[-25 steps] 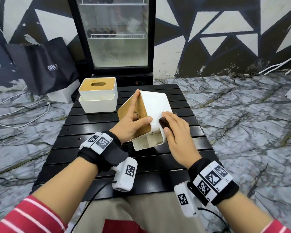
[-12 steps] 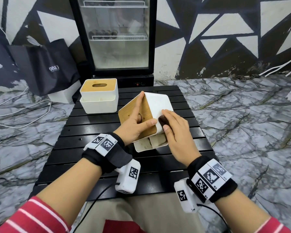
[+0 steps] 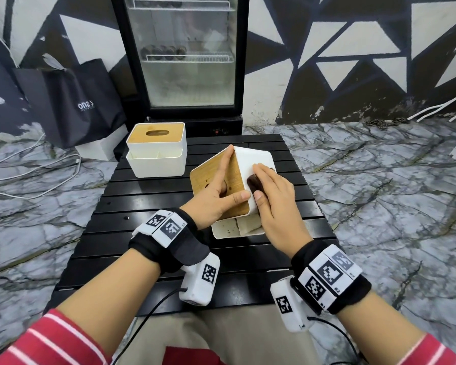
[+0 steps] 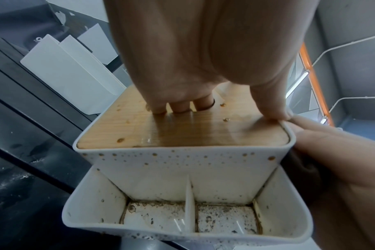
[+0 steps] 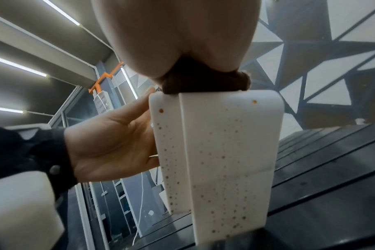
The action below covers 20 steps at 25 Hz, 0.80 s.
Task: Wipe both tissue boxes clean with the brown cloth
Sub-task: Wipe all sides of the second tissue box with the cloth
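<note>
Two tissue boxes are present, both white with a wooden lid. The first tissue box (image 3: 157, 151) stands upright at the upper left of the black slatted bench (image 3: 148, 206), close to its far edge. The second tissue box (image 3: 250, 167) sits centre frame, tilted onto its lower tray, lid facing left. Brown spots speckle its white walls in both wrist views, and its two tray compartments (image 4: 188, 218) are soiled.

One brown cloth (image 3: 254, 184) is in view, bunched against the right-hand white wall of the tilted box. The right hand (image 3: 274, 196) presses it there, fingers extended flat over the cloth, thumb alongside.

The left hand (image 3: 216, 196) holds the tilted box: three fingers (image 4: 180, 106) are curled into the lid slot, the index lies straight along the lid's upper edge, the thumb rests on the near corner.

The two boxes stand apart with bare slats between them. Bare bench also lies before the tilted box, towards the near edge. A black bag (image 3: 71, 104) stands on the floor, upper left.
</note>
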### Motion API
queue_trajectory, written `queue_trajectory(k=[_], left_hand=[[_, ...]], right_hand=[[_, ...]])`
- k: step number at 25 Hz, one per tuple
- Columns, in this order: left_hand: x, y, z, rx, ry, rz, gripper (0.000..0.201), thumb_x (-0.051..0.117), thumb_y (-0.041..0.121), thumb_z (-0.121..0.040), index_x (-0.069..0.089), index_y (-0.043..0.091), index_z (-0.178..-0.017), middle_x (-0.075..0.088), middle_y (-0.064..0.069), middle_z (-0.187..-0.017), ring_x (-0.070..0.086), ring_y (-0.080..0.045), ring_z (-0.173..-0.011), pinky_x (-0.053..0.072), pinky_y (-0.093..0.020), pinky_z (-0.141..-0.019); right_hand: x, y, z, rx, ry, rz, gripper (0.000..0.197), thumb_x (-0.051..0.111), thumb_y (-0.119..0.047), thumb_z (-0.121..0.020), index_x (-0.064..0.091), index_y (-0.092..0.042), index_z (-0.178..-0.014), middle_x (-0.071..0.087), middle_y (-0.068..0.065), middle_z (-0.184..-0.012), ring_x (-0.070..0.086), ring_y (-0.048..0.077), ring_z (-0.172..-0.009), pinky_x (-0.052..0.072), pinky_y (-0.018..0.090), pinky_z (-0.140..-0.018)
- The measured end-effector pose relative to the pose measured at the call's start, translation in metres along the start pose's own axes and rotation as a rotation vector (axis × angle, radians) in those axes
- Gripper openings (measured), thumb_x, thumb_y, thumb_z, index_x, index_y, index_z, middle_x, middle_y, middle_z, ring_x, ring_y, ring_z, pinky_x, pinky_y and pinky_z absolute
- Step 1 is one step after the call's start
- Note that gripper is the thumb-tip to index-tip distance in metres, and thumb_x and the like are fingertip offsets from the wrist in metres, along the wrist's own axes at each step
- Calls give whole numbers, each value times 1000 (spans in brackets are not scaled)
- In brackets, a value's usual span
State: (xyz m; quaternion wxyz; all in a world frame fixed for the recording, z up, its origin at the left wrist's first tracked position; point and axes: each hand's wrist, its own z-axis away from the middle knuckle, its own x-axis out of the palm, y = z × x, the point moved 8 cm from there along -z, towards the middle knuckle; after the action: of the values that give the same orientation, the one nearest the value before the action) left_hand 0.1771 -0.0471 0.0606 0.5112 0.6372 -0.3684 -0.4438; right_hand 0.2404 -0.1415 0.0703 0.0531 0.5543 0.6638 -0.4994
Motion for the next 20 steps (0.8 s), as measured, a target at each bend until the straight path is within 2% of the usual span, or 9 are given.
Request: queue_trajectory(k=[4, 6, 8, 11, 13, 15, 17, 18, 20], left_hand=[[4, 0, 0, 23, -35, -40, 82, 56, 20, -91, -4, 64, -126, 42, 0, -142, 48, -8, -124, 40, -21, -103], [9, 1, 1, 32, -56, -64, 83, 56, 18, -91, -4, 65, -125, 34, 17, -143, 47, -7, -125, 39, -22, -105], [8, 2, 0, 37, -47, -92, 84, 57, 18, -91, -4, 65, -125, 26, 32, -138, 46, -6, -124, 40, -22, -103], [5, 2, 0, 26, -18, -112, 85, 59, 17, -91, -1, 68, -124, 43, 8, -133, 54, 4, -103, 45, -17, -89], [4, 2, 4, 13, 5, -101, 87, 62, 17, -88, 2, 69, -122, 52, 4, -119, 58, 6, -92, 48, -15, -81], [2, 4, 10, -3, 52, -139, 86, 62, 28, -80, 3, 75, -119, 57, -5, -114, 62, -12, -94, 52, -24, -85], [-2, 5, 17, -33, 67, -197, 86, 63, 39, -71, 3, 78, -119, 57, -28, -112, 59, -39, -94, 53, -46, -89], [-3, 4, 18, -50, 61, -215, 87, 63, 41, -67, 3, 78, -120, 53, -34, -115, 58, -44, -97, 51, -53, -89], [-6, 5, 22, -69, 63, -219, 94, 64, 39, -64, 2, 75, -124, 53, -33, -118, 57, -44, -102, 50, -55, -88]], right_hand=[[-3, -12, -11, -55, 21, 0, 49, 30, -23, -92, 31, -13, -140, 32, 5, -146, 16, 3, -123, 6, 11, -105], [-5, -14, -21, -64, 16, 2, 50, 30, -23, -91, 30, -13, -140, 30, 5, -146, 18, 7, -127, 5, 10, -106], [-7, -15, -31, -71, 2, 8, 50, 29, -23, -90, 31, -13, -140, 31, 7, -146, 23, 15, -132, 7, 16, -108], [-12, -13, -44, -74, -27, 15, 49, 30, -22, -90, 34, -12, -138, 38, 8, -141, 30, 21, -131, 14, 24, -108], [-15, -8, -51, -86, -63, 45, 47, 30, -21, -90, 38, -11, -136, 43, 8, -137, 34, 21, -128, 17, 25, -106], [-17, -2, -55, -86, -118, 96, 44, 31, -20, -92, 39, -12, -135, 45, 7, -135, 36, 21, -126, 17, 22, -102], [-21, 7, -56, -53, -165, 132, 39, 34, -16, -96, 39, -12, -134, 44, 6, -136, 36, 21, -128, 17, 23, -103], [-23, 11, -56, -30, -183, 133, 38, 35, -13, -97, 39, -12, -134, 44, 6, -137, 35, 21, -129, 18, 26, -106], [-25, 14, -53, 14, -209, 88, 38, 36, -12, -97, 40, -13, -134, 43, 5, -137, 36, 22, -128, 22, 33, -110]])
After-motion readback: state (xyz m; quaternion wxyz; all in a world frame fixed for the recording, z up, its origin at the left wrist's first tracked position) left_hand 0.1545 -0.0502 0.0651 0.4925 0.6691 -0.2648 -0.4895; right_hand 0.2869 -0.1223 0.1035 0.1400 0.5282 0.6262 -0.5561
